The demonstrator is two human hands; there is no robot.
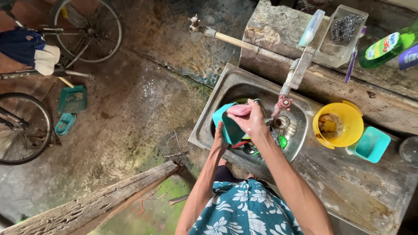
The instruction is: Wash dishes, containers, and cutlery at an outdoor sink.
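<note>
Over the steel sink, my left hand grips a teal plastic container from below. My right hand presses a pink sponge against the container's upper edge. Both hands are soapy. Under them, inside the basin, lie several utensils and a green item, partly hidden by my arms. A tap with a reddish handle hangs just right of my right hand.
A yellow bowl and a teal square tub stand on the drainboard to the right. On the ledge behind are a clear box with steel wool, a green soap bottle and toothbrushes. Bicycles and a wooden beam are on the left.
</note>
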